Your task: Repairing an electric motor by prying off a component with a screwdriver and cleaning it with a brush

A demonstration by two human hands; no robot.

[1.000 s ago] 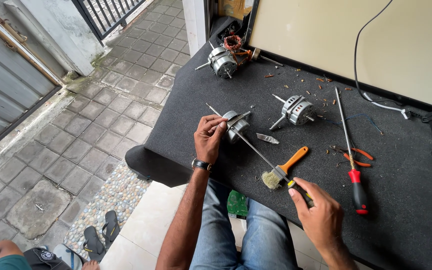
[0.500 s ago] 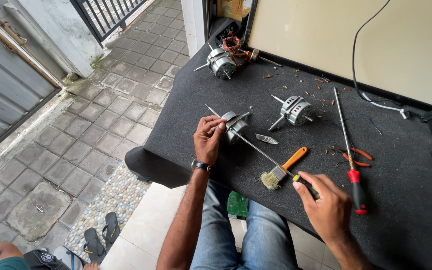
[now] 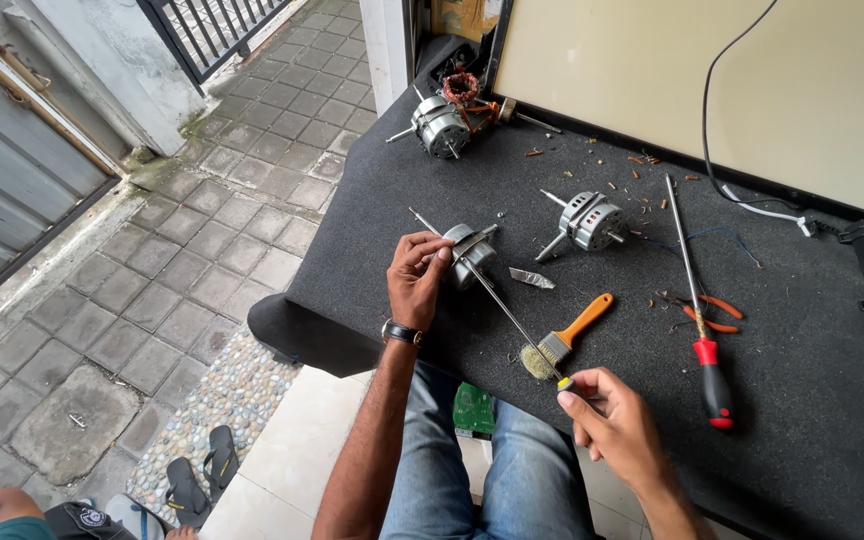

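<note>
right hand (image 3: 607, 425) slid nearer since before, fingers gripping a long screwdriver (image 3: 507, 310); left hand (image 3: 417, 275) pinches small motor (image 3: 472, 255) on black mat (image 3: 802, 400).

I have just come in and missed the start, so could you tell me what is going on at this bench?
A seated person is working on a small electric motor on a black mat. The left hand steadies the motor, while the right hand holds the handle of a long thin screwdriver whose tip reaches the motor. A paintbrush with an orange handle lies beside the shaft. Two more motors, a red-handled screwdriver and orange-handled pliers lie further along the mat.
</note>
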